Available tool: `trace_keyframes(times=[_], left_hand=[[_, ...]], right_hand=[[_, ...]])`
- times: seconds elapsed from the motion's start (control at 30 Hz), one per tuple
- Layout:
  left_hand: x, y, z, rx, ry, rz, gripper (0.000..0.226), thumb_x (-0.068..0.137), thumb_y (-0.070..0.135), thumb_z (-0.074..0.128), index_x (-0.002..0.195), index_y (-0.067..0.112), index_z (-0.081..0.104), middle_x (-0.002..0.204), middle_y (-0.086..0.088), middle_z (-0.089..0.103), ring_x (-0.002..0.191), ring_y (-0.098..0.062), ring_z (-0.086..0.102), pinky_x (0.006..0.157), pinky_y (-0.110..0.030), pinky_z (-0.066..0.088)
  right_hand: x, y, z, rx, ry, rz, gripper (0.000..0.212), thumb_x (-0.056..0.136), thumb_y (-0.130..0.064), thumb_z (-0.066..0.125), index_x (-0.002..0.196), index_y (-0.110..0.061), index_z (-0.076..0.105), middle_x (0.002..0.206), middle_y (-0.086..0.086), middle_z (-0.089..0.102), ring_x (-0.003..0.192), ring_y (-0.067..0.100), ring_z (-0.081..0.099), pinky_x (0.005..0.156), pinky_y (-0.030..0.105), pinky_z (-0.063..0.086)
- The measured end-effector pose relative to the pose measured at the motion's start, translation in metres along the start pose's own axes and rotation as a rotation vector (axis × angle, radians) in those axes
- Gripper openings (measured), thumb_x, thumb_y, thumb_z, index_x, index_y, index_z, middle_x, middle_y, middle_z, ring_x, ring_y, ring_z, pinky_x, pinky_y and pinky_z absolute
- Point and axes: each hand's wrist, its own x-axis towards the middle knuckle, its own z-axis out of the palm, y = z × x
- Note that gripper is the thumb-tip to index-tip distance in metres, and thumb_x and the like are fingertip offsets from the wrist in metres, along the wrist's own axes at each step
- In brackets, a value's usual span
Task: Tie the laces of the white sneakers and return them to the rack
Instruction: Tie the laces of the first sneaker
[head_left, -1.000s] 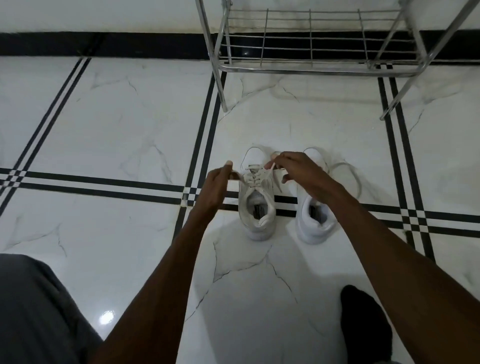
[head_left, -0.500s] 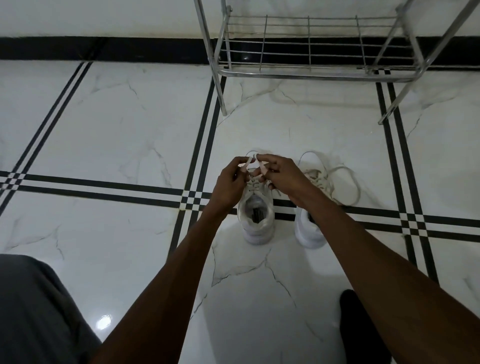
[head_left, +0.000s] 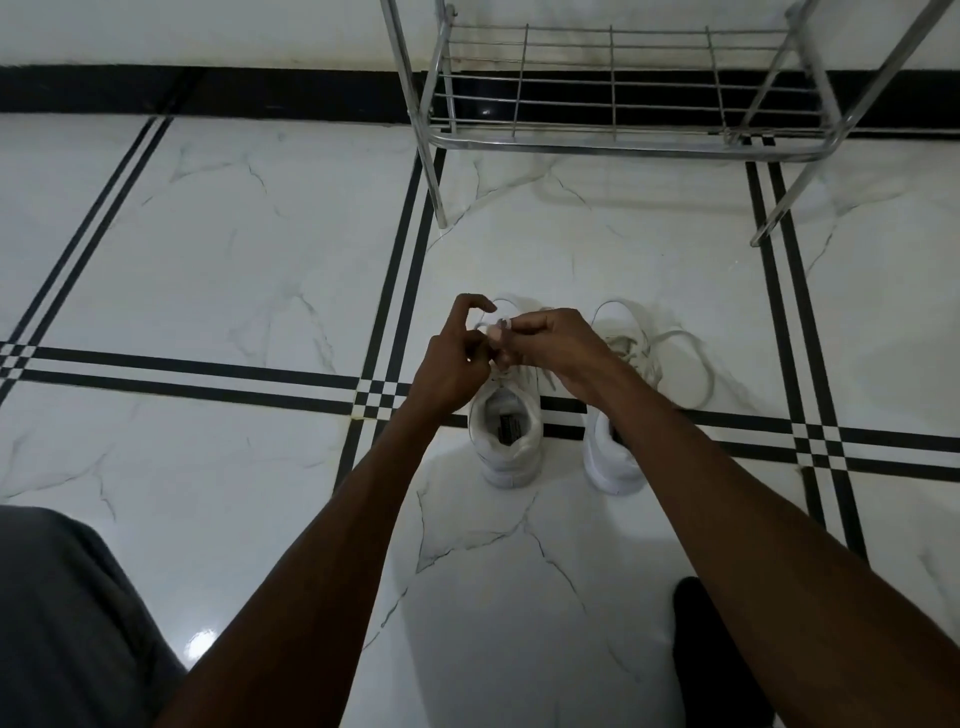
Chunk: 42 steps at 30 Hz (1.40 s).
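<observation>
Both hands have come together since a second ago, when they were pulling the lace ends out sideways; now left hand (head_left: 457, 358) and right hand (head_left: 550, 345) meet right above the left white low-top sneaker (head_left: 506, 441), each pinched shut on its flat white lace (head_left: 493, 328); looks like the bow is getting formed; right white sneaker (head_left: 615, 462) just beside it, its loose lace (head_left: 691, 358) trailing right on the marble floor (head_left: 234, 260); both point toes-away toward the chrome wire rack (head_left: 613, 104), well apart, straight ahead.
</observation>
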Motion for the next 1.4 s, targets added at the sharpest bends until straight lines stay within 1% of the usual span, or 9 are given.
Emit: trace_keyframes(times=[0.17,0.23,0.33,0.5,0.77,0.93,1.17,1.3,1.4], left_hand=[[0.003,-0.009,0.0,-0.218,0.025,-0.149,0.051,0.101,0.014,0.06,0.143,0.018,0.032,0.098,-0.012,0.078,0.087,-0.022,0.073,0.076,-0.034,0.058],[0.002,-0.014,-0.003,-0.309,0.052,-0.222,0.048,0.101,0.014,0.062,0.141,0.014,0.035,0.098,-0.01,0.077,0.09,-0.02,0.073,0.064,-0.023,0.056],[0.002,-0.017,-0.005,-0.356,0.074,-0.281,0.048,0.097,0.007,0.065,0.138,0.012,0.04,0.104,-0.015,0.075,0.095,-0.021,0.07,0.058,-0.017,0.052],[0.004,-0.016,-0.004,-0.354,0.076,-0.236,0.036,0.102,0.019,0.06,0.136,0.013,0.05,0.103,-0.014,0.077,0.09,-0.018,0.074,0.082,-0.039,0.058],[0.005,-0.015,-0.003,-0.334,-0.017,-0.184,0.044,0.1,0.002,0.052,0.142,0.015,0.052,0.126,-0.009,0.071,0.111,-0.021,0.07,0.089,-0.036,0.061],[0.013,-0.011,-0.005,-0.115,-0.013,-0.123,0.031,0.094,0.002,0.065,0.124,0.007,0.071,0.111,-0.011,0.077,0.102,-0.02,0.074,0.09,-0.033,0.059],[0.007,-0.017,-0.015,0.141,0.173,-0.183,0.009,0.086,0.019,0.079,0.094,0.019,0.082,0.088,0.008,0.078,0.086,-0.008,0.074,0.084,-0.032,0.06],[-0.009,-0.03,-0.026,0.304,0.193,-0.273,0.006,0.091,0.026,0.075,0.094,0.025,0.079,0.081,0.015,0.071,0.084,-0.009,0.07,0.086,-0.045,0.06],[-0.019,-0.032,-0.027,0.364,0.179,-0.279,0.003,0.091,0.028,0.072,0.09,0.029,0.075,0.078,0.016,0.07,0.078,-0.013,0.069,0.084,-0.05,0.06]], right_hand=[[0.006,0.004,0.01,0.117,0.184,0.033,0.017,0.084,-0.013,0.076,0.095,0.0,0.076,0.082,0.019,0.074,0.069,0.026,0.064,0.077,0.04,0.06],[0.005,0.006,0.005,0.086,0.136,-0.004,0.013,0.085,-0.008,0.074,0.096,-0.002,0.077,0.088,0.018,0.075,0.076,0.031,0.069,0.077,0.037,0.059],[0.003,0.002,-0.007,-0.259,0.017,-0.109,0.012,0.082,-0.008,0.077,0.094,-0.008,0.079,0.091,0.014,0.078,0.079,0.029,0.076,0.078,0.037,0.062],[0.005,-0.01,-0.007,-0.793,0.08,-0.286,0.012,0.072,-0.013,0.084,0.082,-0.02,0.082,0.083,0.0,0.078,0.078,0.012,0.071,0.076,0.028,0.058],[0.001,-0.001,0.013,-0.706,0.285,-0.376,0.009,0.07,-0.017,0.079,0.072,-0.013,0.071,0.072,-0.001,0.072,0.069,0.012,0.066,0.065,0.032,0.057],[-0.002,0.0,0.005,-0.51,0.32,-0.285,0.015,0.069,-0.017,0.086,0.076,-0.011,0.075,0.075,-0.001,0.075,0.068,0.006,0.069,0.064,0.02,0.055],[-0.012,-0.004,-0.027,-0.262,0.359,0.073,0.021,0.068,-0.019,0.09,0.081,-0.008,0.078,0.084,0.011,0.077,0.082,0.027,0.076,0.075,0.039,0.063],[-0.02,0.0,-0.047,-0.486,0.467,0.218,0.032,0.076,-0.023,0.082,0.087,0.007,0.075,0.08,0.019,0.076,0.065,0.024,0.071,0.076,0.034,0.058],[-0.019,0.004,-0.04,-0.683,0.515,0.157,0.025,0.078,-0.023,0.077,0.082,0.001,0.075,0.083,0.015,0.075,0.084,0.029,0.072,0.077,0.027,0.054]])
